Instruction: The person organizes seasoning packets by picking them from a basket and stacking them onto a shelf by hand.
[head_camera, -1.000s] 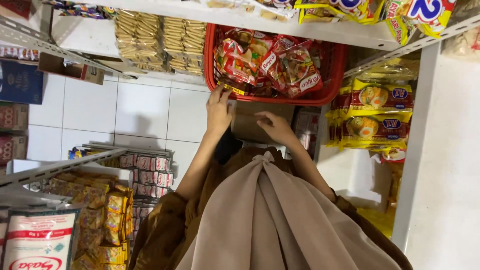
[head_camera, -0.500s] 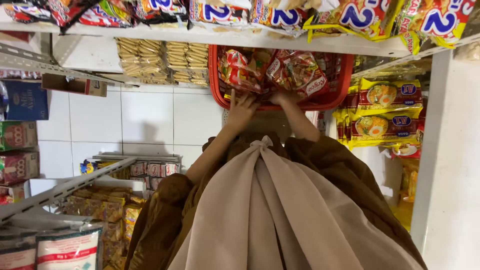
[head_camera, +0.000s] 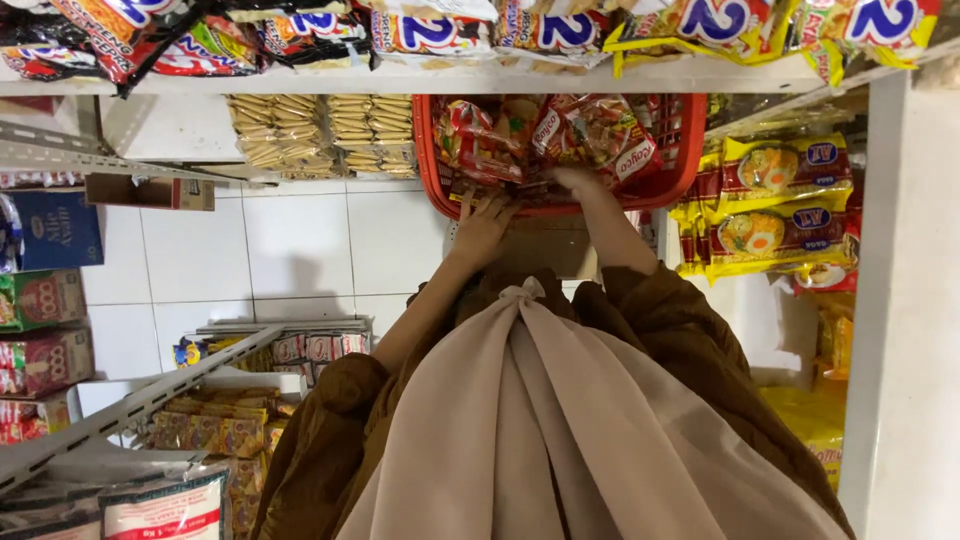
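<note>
A red plastic basket (head_camera: 672, 178) full of red noodle packets (head_camera: 590, 135) sits on the white tiled floor under a shelf edge. My left hand (head_camera: 482, 228) grips its near rim, fingers spread over the edge. My right hand (head_camera: 580, 184) reaches over the same rim into the packets, and its fingertips are hidden among them. Both arms stretch forward from brown sleeves, with a beige scarf (head_camera: 560, 430) hanging below them.
A brown cardboard box (head_camera: 545, 250) lies just under the basket. Yellow noodle packs (head_camera: 770, 210) fill the right-hand rack, and stacked biscuit packs (head_camera: 305, 135) stand left of the basket. Wire shelves with packets (head_camera: 215, 430) and boxes (head_camera: 45, 300) are on the left. A white shelf post (head_camera: 905, 300) stands at right.
Both hands have moved forward from the cardboard box up to the basket's near rim, and my right hand now reaches inside. The view has tilted, showing more of the shelf edge above.
</note>
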